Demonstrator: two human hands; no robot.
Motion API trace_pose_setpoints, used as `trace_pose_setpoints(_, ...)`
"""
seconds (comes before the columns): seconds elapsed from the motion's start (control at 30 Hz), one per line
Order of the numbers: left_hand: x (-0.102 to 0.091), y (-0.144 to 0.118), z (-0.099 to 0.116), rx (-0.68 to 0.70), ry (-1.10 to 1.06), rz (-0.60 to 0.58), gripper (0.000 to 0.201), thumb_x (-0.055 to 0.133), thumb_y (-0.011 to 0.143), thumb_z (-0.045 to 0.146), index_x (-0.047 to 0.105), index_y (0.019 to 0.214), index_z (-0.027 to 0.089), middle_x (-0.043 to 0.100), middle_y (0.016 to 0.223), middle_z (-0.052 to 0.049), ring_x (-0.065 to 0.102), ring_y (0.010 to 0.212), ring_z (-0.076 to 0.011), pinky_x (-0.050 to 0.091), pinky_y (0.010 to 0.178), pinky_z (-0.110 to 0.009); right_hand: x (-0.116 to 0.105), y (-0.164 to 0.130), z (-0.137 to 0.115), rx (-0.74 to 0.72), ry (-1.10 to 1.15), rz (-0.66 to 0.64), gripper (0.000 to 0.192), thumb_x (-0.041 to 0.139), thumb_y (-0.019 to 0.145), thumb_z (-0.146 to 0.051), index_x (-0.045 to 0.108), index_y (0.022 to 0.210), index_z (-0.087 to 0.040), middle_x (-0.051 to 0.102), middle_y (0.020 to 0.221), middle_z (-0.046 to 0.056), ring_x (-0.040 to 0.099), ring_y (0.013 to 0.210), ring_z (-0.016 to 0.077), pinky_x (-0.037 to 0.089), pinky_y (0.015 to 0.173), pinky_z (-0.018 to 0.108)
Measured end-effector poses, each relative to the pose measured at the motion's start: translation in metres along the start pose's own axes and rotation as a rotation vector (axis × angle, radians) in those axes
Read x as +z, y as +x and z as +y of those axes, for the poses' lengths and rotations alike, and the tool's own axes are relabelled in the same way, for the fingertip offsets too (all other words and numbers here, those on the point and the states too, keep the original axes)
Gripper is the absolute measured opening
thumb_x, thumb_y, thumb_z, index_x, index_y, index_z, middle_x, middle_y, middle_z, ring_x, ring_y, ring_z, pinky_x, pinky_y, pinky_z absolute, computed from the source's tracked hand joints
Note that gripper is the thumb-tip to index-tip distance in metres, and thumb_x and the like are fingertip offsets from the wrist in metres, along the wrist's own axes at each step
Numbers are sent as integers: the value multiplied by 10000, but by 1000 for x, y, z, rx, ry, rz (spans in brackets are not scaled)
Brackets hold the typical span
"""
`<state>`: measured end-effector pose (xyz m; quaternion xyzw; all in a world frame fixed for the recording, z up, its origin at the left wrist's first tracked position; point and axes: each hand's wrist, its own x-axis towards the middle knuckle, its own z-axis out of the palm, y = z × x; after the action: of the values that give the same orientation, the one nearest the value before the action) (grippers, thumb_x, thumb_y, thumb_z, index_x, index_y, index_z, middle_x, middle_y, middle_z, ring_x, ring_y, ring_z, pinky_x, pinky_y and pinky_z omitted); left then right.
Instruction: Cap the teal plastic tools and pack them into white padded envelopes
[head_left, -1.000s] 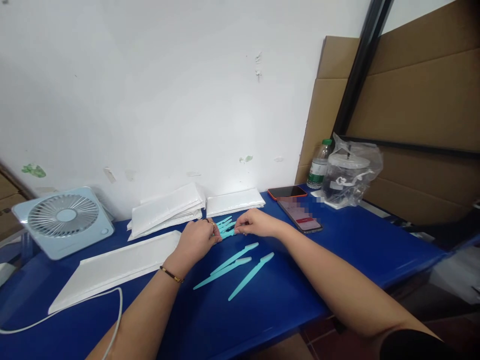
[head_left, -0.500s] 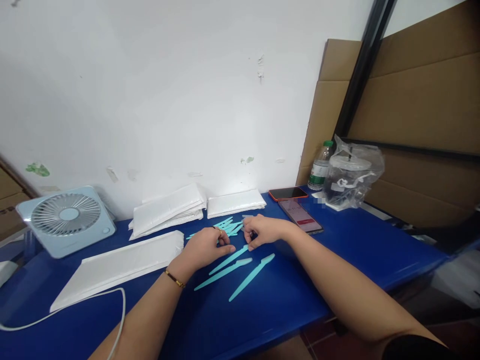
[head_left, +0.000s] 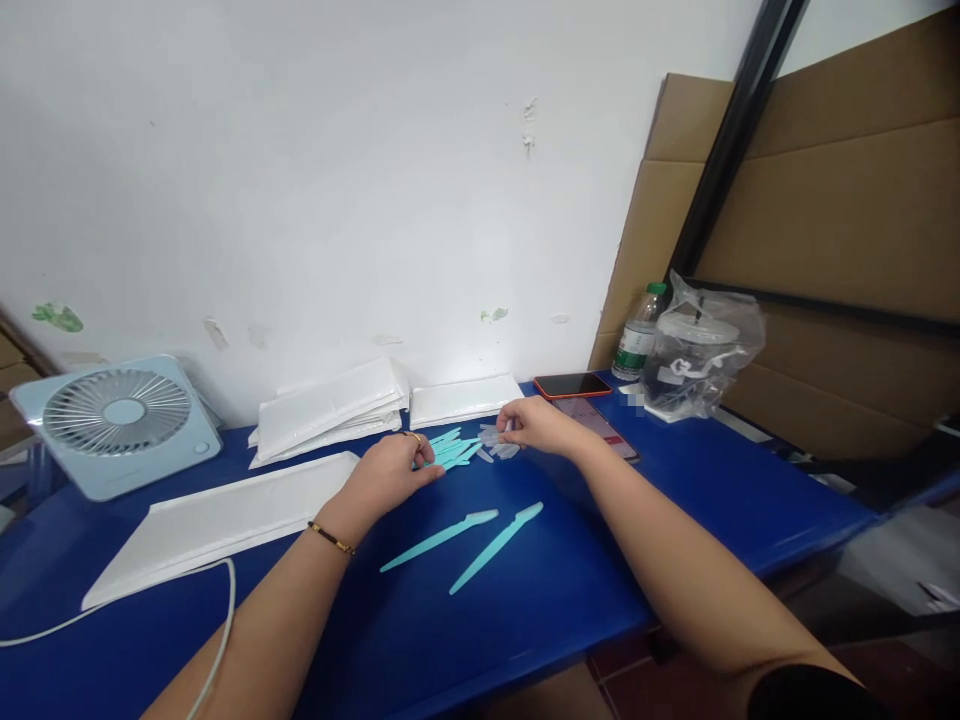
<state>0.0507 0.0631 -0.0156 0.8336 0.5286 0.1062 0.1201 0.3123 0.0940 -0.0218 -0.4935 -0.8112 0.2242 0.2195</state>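
Observation:
My left hand (head_left: 386, 476) rests on the blue table (head_left: 600, 560), its fingertips closed on a teal plastic stick at the edge of a small pile of teal sticks (head_left: 452, 449). Just right of that pile, my right hand (head_left: 537, 424) pinches a small clear cap above a few loose clear caps (head_left: 498, 446). Two more teal sticks (head_left: 441, 538) (head_left: 496, 546) lie side by side nearer to me, apart from both hands.
White padded envelopes lie in stacks (head_left: 330, 405) (head_left: 461, 400), and a long one (head_left: 225, 520) at the left. A small desk fan (head_left: 120, 425) and its white cable (head_left: 217, 620) are far left. Two phones (head_left: 574, 385), a bottle (head_left: 637, 340) and a bagged container (head_left: 697, 350) stand right, before cardboard sheets (head_left: 847, 200).
One of the three teal sticks lying in front is gone from there. My left hand has moved back up to the pile, and my right hand has moved up to the clear caps.

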Motion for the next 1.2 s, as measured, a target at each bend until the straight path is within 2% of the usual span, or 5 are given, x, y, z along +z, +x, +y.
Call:
trace_pose_setpoints(0.17,2,-18,23,49,-80,-304,285,672,575,485,651,706,232,647,699,15,559,598,-147,327,480,-233,2,-9,-16,-86,92,-379,245,652,697,-361,688,810,-147,620,612,-6,541,476,90,400,484,191)
trace_pose_setpoints(0.3,6,-20,31,10,-24,-269,171,610,664,396,648,655,229,648,675,5,549,593,-147,305,478,-240,13,-11,-31,-153,66,-543,264,692,652,-379,695,782,-149,598,579,-20,550,487,91,398,477,182)
trace_pose_setpoints(0.7,8,-10,22,1,-21,58,292,594,710,444,596,891,214,636,898,-30,575,807,-190,377,633,-267,-3,-3,1,3,-63,-68,121,590,708,-204,684,748,-139,646,620,25,567,499,112,409,504,201)
trace_pose_setpoints(0.93,32,-30,64,145,-82,-200,225,613,688,439,619,756,225,633,779,-11,564,685,-160,338,549,-256,-19,-12,0,5,-7,-234,172,622,698,-290,700,762,-150,649,636,16,555,482,106,413,489,204)
trace_pose_setpoints(1.2,23,-14,31,12,-153,-63,234,482,778,387,609,748,194,638,721,-24,552,641,-155,328,535,-256,-15,-16,-7,0,358,-447,369,697,660,-392,678,918,-128,650,672,30,618,598,135,490,562,232)
